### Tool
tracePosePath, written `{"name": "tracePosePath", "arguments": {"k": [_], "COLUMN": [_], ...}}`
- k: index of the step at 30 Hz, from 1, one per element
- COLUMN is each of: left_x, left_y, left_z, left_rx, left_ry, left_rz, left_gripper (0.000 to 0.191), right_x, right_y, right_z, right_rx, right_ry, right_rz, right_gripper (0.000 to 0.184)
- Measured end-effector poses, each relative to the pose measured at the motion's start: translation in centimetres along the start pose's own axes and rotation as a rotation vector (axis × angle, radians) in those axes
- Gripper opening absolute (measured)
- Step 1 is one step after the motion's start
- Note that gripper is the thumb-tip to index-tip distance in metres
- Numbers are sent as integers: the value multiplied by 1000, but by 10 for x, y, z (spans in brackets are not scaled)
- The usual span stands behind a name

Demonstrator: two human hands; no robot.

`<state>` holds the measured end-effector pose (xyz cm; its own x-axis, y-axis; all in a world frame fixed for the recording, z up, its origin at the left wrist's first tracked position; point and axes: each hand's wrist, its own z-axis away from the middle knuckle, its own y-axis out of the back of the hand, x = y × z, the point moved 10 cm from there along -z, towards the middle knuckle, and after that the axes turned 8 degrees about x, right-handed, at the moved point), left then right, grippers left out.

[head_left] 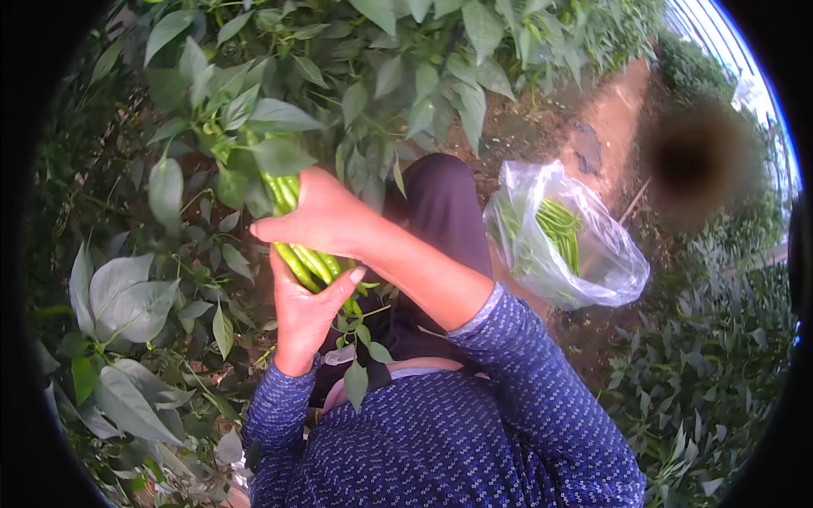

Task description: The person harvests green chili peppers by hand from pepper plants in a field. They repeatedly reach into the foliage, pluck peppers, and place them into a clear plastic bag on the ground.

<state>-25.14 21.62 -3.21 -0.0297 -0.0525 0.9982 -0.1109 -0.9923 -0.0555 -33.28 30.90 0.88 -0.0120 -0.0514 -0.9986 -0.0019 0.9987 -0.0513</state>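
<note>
A bunch of long green chili peppers [309, 261] lies across both my hands, in front of my knees. My left hand [303, 308] grips the bunch from below, thumb laid over the peppers. Just above it, my right hand [324, 219] closes around the upper part of the same bunch. The top ends of the peppers run up under a pepper leaf [282, 155] and are partly hidden. Below my left thumb, several stem ends and a leafy sprig [356, 336] hang down.
To my right, an open clear plastic bag [610, 260] on the soil holds many green peppers [559, 232]. Dense pepper plants [413, 76] stand ahead and to my left. A bare dirt path [613, 114] runs beyond the bag, with more plants [686, 394] on its right.
</note>
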Motion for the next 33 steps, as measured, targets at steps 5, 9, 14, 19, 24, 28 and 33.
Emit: {"name": "tracePosePath", "arguments": {"k": [5,9,14,19,24,28,33], "left_x": [-66,-30,20,55,-27,-66,-137], "left_y": [28,-22,-182,-230,-261,-271,-370], "left_z": [16,19,54,18,26,-30,-81], "left_rx": [230,-47,-1106,-528,-892,-731,-685], "left_ry": [78,56,-51,-250,-105,-202,-43], "left_rz": [154,88,-750,-295,-301,-662,-641], "left_gripper": [66,66,67,63,30,32,63], "right_x": [-11,-72,-142,-197,-197,-181,-48], "right_y": [-32,-52,80,262,407,486,552], "right_z": [44,79,72,171,285,342,310], "right_rx": [-2,-270,230,851,1125,1459,1073], "right_ry": [104,322,197,463,516,562,83], "right_rz": [402,809,523,80,-325,293,1059], "right_gripper": [65,69,71,49,31,25,49]}}
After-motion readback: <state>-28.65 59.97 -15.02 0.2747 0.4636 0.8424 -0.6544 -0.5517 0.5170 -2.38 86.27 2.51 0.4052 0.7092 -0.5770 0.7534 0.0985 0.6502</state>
